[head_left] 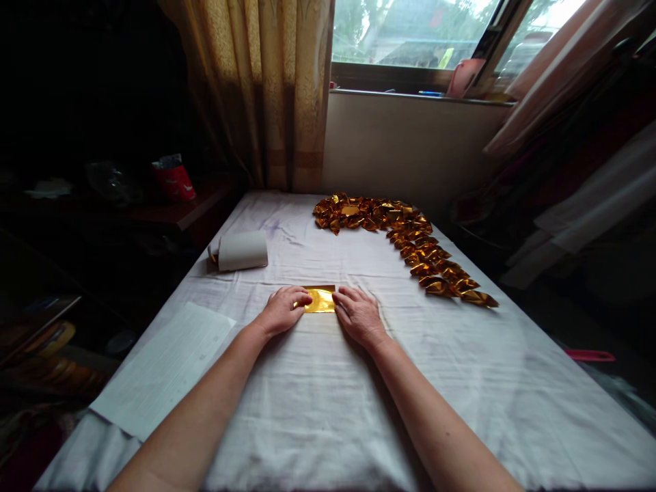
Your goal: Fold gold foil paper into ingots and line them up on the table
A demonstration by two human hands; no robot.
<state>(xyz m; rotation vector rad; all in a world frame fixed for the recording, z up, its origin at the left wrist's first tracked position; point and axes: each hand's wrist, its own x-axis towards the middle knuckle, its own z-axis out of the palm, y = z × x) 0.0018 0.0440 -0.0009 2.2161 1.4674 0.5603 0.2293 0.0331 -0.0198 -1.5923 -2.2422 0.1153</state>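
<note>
A strip of shiny gold foil paper lies folded into a flat rectangle on the white-covered table, with a darker band along its far edge. At its left end, my left hand is closed on the foil, thumb over the near side. My right hand grips the opposite end with thumb and curled fingers. Beyond the hands, several folded gold foil pieces form a heap that trails in rows toward the right edge. What the undersides of my fingers do is hidden.
A white roll or curled card sits at the table's left side. Nearer, a printed paper sheet lies by the left edge. A red container stands on a dark side table. Curtain and window are behind; hanging clothes fill the right.
</note>
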